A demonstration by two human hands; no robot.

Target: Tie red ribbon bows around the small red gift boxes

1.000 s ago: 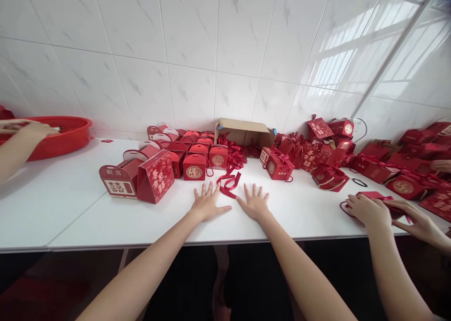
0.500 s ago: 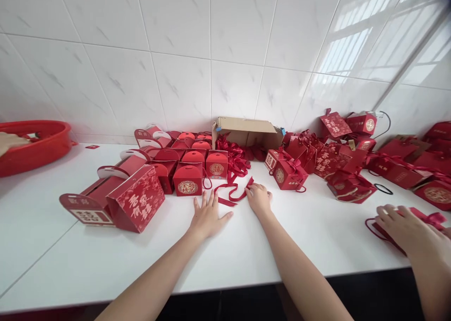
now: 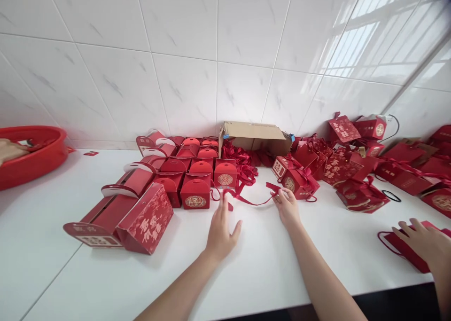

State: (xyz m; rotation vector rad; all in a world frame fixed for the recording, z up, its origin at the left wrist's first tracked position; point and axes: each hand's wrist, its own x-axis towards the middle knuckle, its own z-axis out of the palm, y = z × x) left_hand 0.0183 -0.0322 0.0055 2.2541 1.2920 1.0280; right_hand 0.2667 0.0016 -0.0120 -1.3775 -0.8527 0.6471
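Observation:
A red ribbon (image 3: 253,201) stretches just above the white table (image 3: 264,264) between my two hands. My right hand (image 3: 287,206) pinches its right end, fingers closed on it. My left hand (image 3: 221,227) reaches toward the ribbon's left end with fingers extended and apart, fingertips at or near the ribbon. Rows of small red gift boxes (image 3: 195,194) stand just behind my left hand. A larger red box (image 3: 141,220) lies on its side to the left.
An open cardboard box (image 3: 255,137) with more ribbons sits against the tiled wall. Many red boxes (image 3: 338,170) pile at the right. Another person's hand (image 3: 426,243) rests on a flat red bag at the right edge. A red basin (image 3: 31,156) sits far left.
My right hand closed on the ribbon and pulled it out to the right, stretching it. My left hand lifted from lying flat and moved toward the ribbon's other end.

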